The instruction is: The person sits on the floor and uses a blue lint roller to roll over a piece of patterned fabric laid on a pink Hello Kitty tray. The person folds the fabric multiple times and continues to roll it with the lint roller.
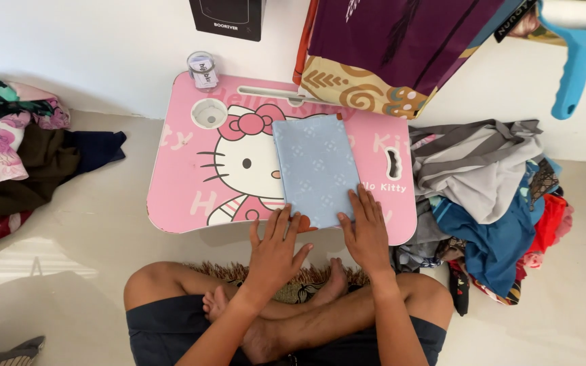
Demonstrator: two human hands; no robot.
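Head view: folded blue cloth (317,169) on pink lap table (184,190); left hand (276,254) flat at its 7 o'clock corner, right hand (367,230) flat at 5 o'clock, both open.

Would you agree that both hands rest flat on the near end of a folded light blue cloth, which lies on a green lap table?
Not quite: the lap table is pink, not green, as the head view shows. The rest holds: the left hand and right hand rest flat on the near end of the folded light blue cloth lying on it.
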